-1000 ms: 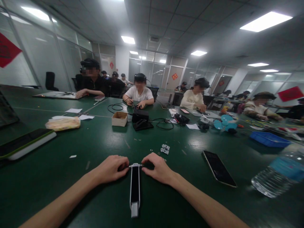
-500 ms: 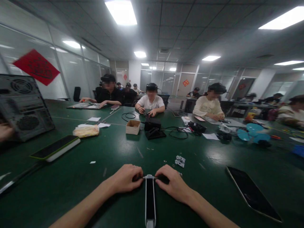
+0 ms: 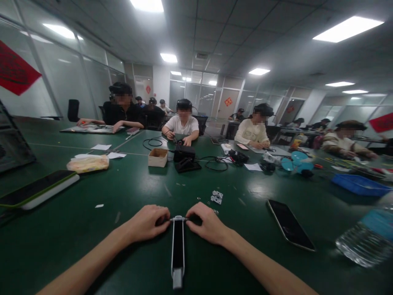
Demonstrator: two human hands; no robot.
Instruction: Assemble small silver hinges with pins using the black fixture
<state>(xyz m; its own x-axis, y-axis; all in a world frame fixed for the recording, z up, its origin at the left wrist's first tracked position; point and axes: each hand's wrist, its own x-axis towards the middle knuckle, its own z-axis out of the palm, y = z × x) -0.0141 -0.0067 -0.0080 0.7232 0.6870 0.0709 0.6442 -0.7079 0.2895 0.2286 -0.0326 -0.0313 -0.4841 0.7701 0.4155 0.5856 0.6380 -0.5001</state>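
Note:
A long, narrow frame [image 3: 178,250] with pale metal edges and a dark middle lies on the green table in front of me, its length pointing away. Thin metal pin ends stick out at both sides of its far end. My left hand [image 3: 149,222] pinches the pin end on the left, thumb and fingertips together. On the other side my right hand [image 3: 208,224] pinches the right pin end in the same way. The fingertips partly cover both ends. Small silver metal brackets [image 3: 217,197] and tiny rings lie just beyond my right hand.
To the right are a phone [image 3: 290,224], a water bottle [image 3: 370,233] and a blue tray [image 3: 359,184]. Ahead stand a small cardboard box [image 3: 158,158] and a black device [image 3: 184,153] with cables. A green-edged device [image 3: 39,189] lies left. Several people sit across the table.
My view has turned to the right, bringing the bottle and the blue tray into sight. Both hands keep their pinch at the frame's far end.

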